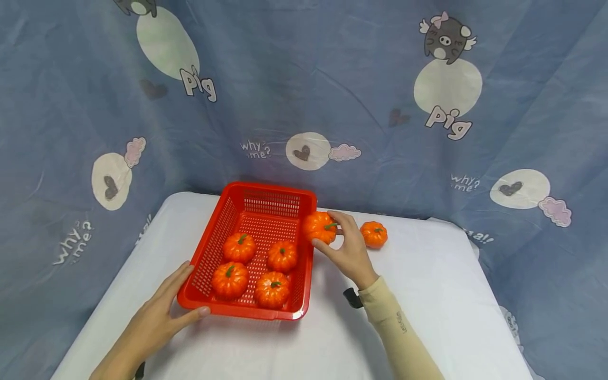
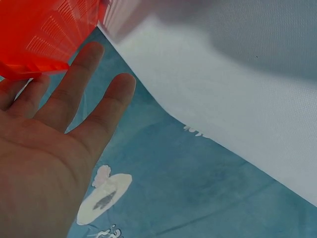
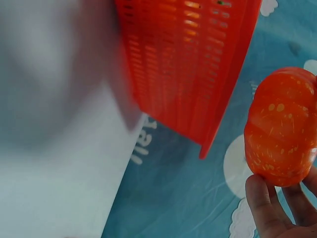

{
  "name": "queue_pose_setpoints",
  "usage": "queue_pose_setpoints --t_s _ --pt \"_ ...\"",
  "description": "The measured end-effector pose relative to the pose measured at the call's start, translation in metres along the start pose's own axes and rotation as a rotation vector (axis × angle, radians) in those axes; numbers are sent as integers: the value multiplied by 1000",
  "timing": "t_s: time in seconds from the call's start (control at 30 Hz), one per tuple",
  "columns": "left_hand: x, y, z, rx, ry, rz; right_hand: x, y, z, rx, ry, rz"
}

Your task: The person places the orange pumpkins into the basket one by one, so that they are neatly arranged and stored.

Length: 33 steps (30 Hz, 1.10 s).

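Right hand point(image 1: 349, 253): fingers pinching pumpkin point(image 1: 320, 227) beside red basket point(image 1: 266, 203). Left hand point(image 1: 159, 311): fingers spread, touching basket corner. Table point(image 1: 427, 295).

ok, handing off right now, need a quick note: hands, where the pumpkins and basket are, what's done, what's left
Left hand: open, fingers straight against the near left corner of the red basket, holding nothing.
Right hand: grips one pumpkin, held at the basket's right rim, not yet inside.
Basket sits on the white table. Four pumpkins in basket lie on its floor in a two-by-two cluster.
Last loose pumpkin rests on the table, just right of the right hand.
Done: four in.
Left: likely the held one, then the loose one.
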<state>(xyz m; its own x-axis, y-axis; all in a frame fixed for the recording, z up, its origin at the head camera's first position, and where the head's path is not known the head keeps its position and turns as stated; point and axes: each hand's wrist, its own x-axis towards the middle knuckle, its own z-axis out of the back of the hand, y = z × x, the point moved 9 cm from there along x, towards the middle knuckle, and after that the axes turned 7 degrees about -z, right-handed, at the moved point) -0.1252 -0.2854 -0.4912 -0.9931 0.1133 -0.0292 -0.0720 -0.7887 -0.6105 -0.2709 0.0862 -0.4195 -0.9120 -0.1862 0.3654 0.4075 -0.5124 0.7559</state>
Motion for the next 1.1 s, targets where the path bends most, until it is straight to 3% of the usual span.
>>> queue_pose_setpoints --t_s 0.57,1.1 --pt "0 0 1 8 -9 -9 31 35 -27 -19 36 99" --pt "-1 0 2 3 -16 -14 63 74 -47 199 -14 92"
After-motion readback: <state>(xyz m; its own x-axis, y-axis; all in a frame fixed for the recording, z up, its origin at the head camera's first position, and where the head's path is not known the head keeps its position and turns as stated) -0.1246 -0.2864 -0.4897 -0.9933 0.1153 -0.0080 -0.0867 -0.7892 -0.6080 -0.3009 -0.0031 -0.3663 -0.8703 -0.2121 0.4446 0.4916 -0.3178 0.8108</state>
